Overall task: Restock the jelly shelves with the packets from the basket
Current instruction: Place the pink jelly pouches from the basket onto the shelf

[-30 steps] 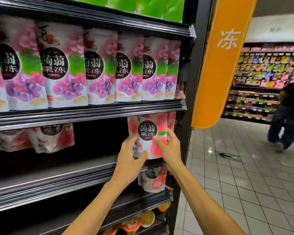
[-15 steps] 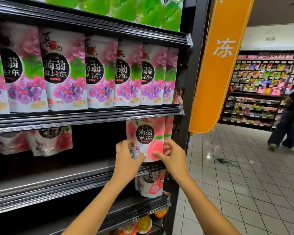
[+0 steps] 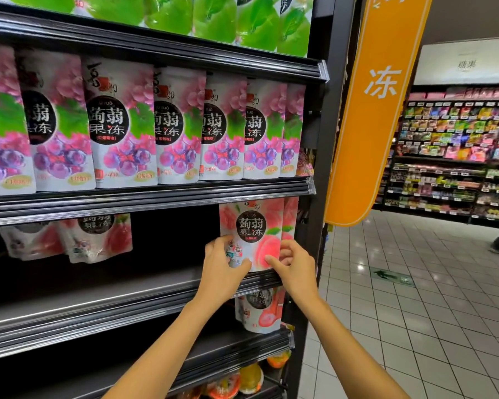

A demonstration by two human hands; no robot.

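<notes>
Peach jelly packet [image 3: 252,230]: upright at the right end of the middle shelf [image 3: 121,308], base at the front edge, label facing out. A second peach packet [image 3: 290,214] stands just beside it on the right, partly hidden.

Left hand [image 3: 221,273]: grips the packet's lower left corner. Fingers [image 3: 224,242] are curled narrowly over the left edge, and the thumb lies across the front near the base.

Right hand [image 3: 297,269]: pinches the lower right corner. Thumb tip presses the printed peach, and the other fingers [image 3: 285,250] are bent close at the right edge, with no wide spread. Cannot tell how far they reach behind.

Farther left on the same shelf, set back from the front edge: two slumped peach packets [image 3: 98,239], well apart from the held one.

Shelf above: a row of grape jelly packets [image 3: 121,125] stands upright along the front edge. Top shelf: green packets [image 3: 213,18].

Shelf below, right end: a lower peach packet [image 3: 261,311] sits directly beneath the hands.

To the right of the shelving unit: an orange hanging sign [image 3: 378,96], a tiled floor [image 3: 401,326] and distant stocked shelves [image 3: 450,156].
</notes>
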